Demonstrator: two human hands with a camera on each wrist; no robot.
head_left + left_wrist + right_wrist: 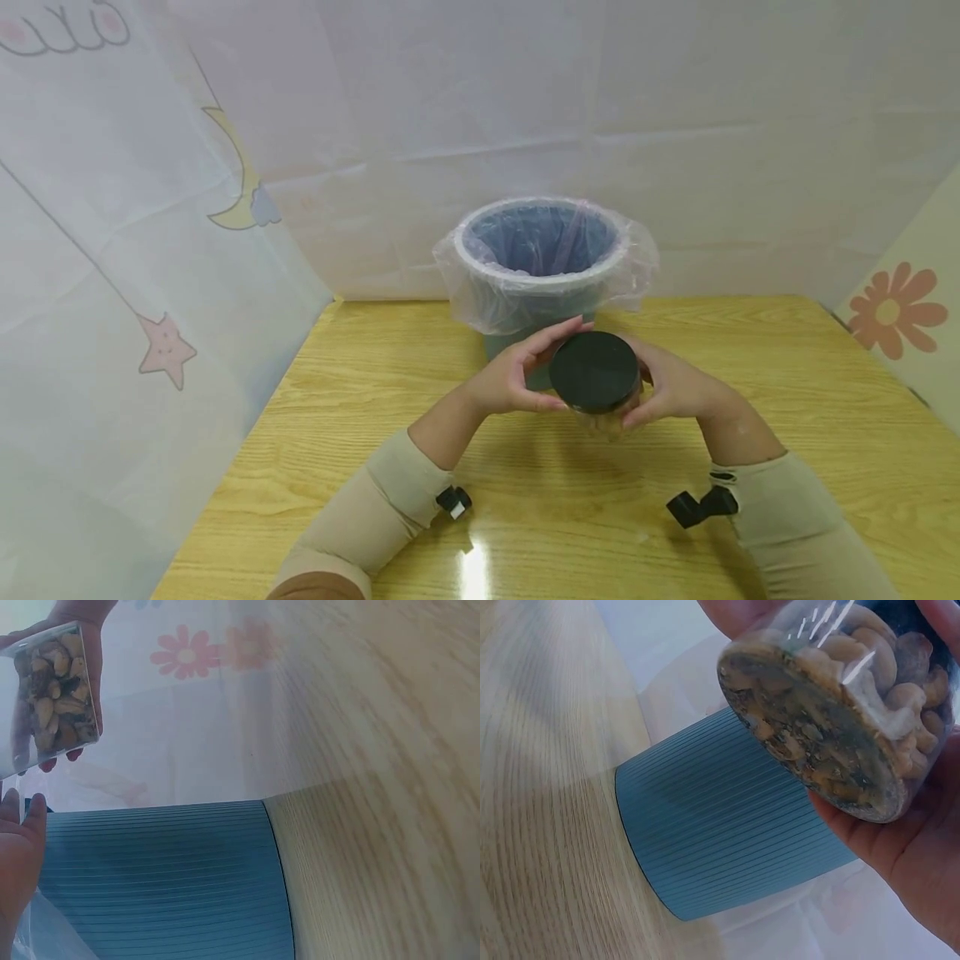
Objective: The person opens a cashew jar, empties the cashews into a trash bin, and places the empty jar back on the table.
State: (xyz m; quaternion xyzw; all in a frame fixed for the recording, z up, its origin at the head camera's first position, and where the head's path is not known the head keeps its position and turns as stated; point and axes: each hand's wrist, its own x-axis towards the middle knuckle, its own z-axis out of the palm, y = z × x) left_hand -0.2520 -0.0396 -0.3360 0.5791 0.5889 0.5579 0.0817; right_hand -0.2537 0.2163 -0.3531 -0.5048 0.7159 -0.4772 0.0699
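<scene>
A clear jar (877, 667) of curved, cashew-like nuts is up off the table between both hands, its round black lid (594, 371) facing the head camera. From the right side, my right hand (678, 385) grips the jar body, thumb near and fingers behind. On the other side, my left hand (501, 383) spans the lid's edge, index finger at the far rim and thumb at the near one. The left wrist view shows the jar's nuts, with left fingertips (33, 814) near the frame's left edge. Jar and lid partly hide the fingers.
Just beyond the hands stands a ribbed blue-green bin (712, 817) with a white rim and a clear pinkish liner (637, 258) folded over it. The wooden table (360, 400) meets a pale wall sheet (375, 100) behind.
</scene>
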